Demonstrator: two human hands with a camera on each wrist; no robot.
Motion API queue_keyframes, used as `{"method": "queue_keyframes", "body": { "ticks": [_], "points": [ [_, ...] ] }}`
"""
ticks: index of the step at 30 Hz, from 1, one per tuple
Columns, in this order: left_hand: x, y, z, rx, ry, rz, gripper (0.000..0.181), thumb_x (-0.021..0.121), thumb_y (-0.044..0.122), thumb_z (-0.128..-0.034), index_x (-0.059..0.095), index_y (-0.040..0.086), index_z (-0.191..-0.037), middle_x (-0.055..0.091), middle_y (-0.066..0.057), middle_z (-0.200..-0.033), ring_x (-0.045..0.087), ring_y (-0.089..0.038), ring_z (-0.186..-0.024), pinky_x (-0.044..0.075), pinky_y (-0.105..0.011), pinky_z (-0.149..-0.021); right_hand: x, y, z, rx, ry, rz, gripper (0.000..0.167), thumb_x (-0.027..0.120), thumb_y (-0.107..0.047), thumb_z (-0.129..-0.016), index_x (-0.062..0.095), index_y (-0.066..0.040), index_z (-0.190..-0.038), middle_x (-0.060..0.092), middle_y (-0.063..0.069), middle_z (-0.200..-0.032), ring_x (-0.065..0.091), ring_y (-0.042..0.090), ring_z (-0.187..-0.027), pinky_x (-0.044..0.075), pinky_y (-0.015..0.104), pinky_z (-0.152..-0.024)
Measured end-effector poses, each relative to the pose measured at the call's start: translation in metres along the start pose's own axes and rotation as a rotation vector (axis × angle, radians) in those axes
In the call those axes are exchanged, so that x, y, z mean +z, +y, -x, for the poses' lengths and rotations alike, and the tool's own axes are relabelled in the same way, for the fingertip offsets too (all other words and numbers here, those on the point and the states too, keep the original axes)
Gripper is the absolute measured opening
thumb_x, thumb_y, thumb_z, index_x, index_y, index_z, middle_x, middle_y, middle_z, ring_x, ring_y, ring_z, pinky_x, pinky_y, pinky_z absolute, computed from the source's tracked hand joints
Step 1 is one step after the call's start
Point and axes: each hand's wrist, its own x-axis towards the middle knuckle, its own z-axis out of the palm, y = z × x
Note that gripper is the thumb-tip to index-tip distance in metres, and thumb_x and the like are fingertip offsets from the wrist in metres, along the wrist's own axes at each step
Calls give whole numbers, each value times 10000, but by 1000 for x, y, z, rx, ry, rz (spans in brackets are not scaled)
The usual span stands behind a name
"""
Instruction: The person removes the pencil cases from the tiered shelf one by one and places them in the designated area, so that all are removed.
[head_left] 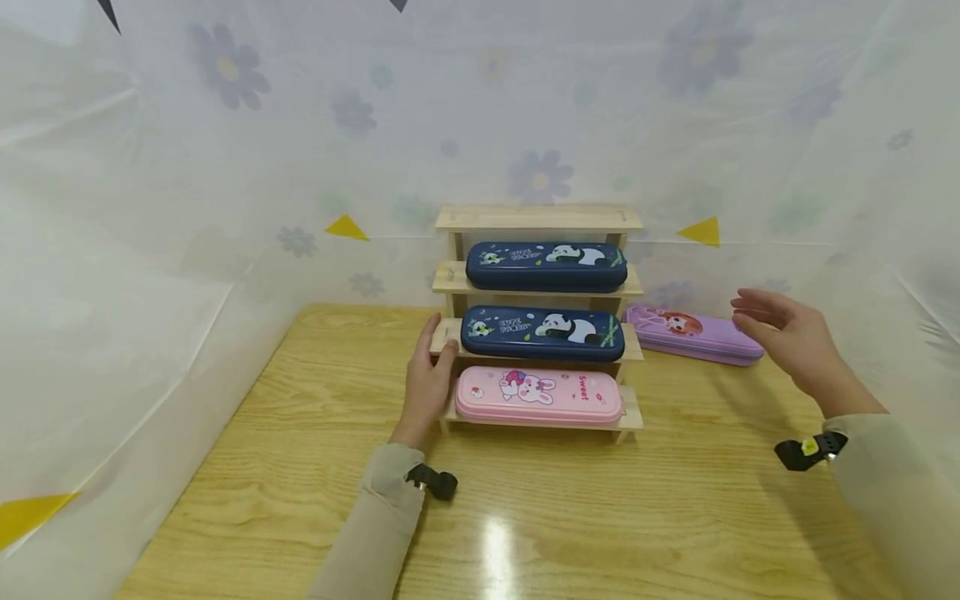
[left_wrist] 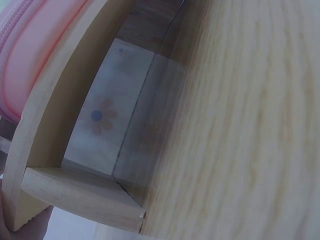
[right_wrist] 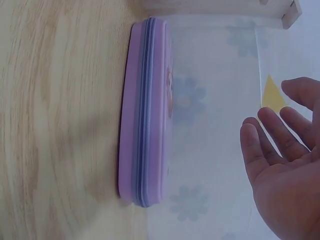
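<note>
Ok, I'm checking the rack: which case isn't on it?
The purple case, lying on the table near the right hand; the pink case and both panda cases sit on the rack.

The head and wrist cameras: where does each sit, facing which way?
Head: on the head, looking forward and down at the stepped pale wooden rack; left hand and right hand show.
Left wrist: worn there, facing the rack's lowest shelf and yellowish wooden tabletop; a bit of left hand shows.
Right wrist: worn there, facing the long purple zippered case; right hand shows.
Head and right wrist share the purple case.
</note>
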Motion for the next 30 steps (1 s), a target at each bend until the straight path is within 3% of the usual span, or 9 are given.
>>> {"method": "queue_keyframes", "body": {
  "ticks": [13, 18, 30],
  "points": [
    [0, 0, 0, 4, -1, -10, 558, 511, 355, -1015, 347, 273, -1543, 393, 27, -1537, 362, -188, -1384, 273, -431, -1142, 14, -25, -1, -58, 12, -40, 526, 623, -251, -982, 475, -128, -1471, 572, -182, -1233, 523, -86, -1075, 437, 52, -808],
    [0, -1, -1, 16, -1, -9, 578, 518, 343, -1014, 344, 207, -1548, 385, 25, -1542, 344, -191, -1398, 263, -430, -1148, 19, -33, -3, -94, 20, -46, 508, 633, -227, -978, 495, -136, -1458, 589, -152, -1245, 531, -62, -1097, 429, 56, -835],
    [0, -2, -2, 17, -1, -4, 572, 522, 343, -1012, 352, 224, -1545, 387, 28, -1540, 343, -182, -1400, 260, -420, -1149, 34, -45, -8, -139, 11, -150, 494, 626, -128, -976, 496, -100, -1451, 588, -96, -1277, 552, 24, -1141, 456, 91, -854]
  ]
}}
